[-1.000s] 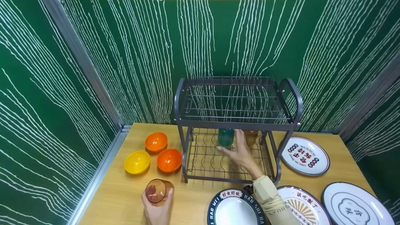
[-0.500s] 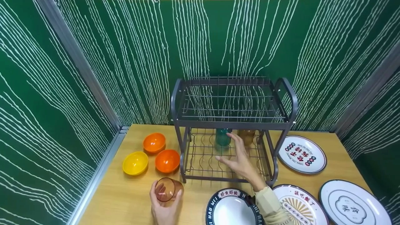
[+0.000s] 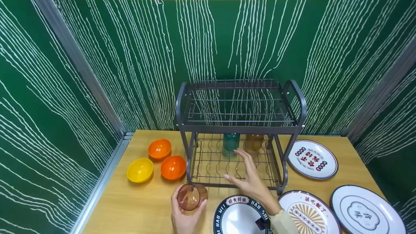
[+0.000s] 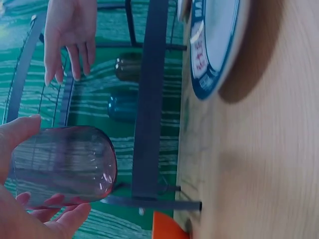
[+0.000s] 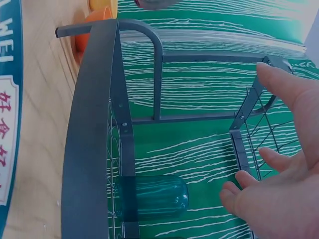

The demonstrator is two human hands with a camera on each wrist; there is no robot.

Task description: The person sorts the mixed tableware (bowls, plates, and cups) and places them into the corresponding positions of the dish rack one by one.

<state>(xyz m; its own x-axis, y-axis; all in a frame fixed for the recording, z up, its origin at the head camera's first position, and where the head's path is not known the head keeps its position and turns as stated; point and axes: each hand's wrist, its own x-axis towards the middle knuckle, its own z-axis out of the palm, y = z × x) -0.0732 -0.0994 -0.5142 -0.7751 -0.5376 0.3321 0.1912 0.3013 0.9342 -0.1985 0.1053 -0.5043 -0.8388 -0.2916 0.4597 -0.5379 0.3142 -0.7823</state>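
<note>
My left hand (image 3: 187, 213) grips a clear reddish-pink drinking glass (image 3: 188, 197) over the table, in front of the dish rack's left end; the left wrist view shows fingers and thumb around the glass (image 4: 67, 167). My right hand (image 3: 255, 187) holds nothing, its fingers spread and thumb apart, before the rack's lower tier. A teal glass (image 3: 231, 143) and an amber glass (image 3: 253, 142) stand at the back of that tier. The right wrist view shows the teal glass (image 5: 154, 198) with its closed end upward, apart from the right hand (image 5: 284, 164).
The dark two-tier dish rack (image 3: 240, 127) stands at the table's back. To its left sit two orange bowls (image 3: 174, 167) and a yellow bowl (image 3: 140, 170). A black-rimmed plate (image 3: 240, 217) lies in front, with several more plates, including an oval one (image 3: 367, 209), to the right.
My right hand has drawn back from the teal glass toward the rack's front. My left hand has carried the reddish-pink glass to the right, toward the rack.
</note>
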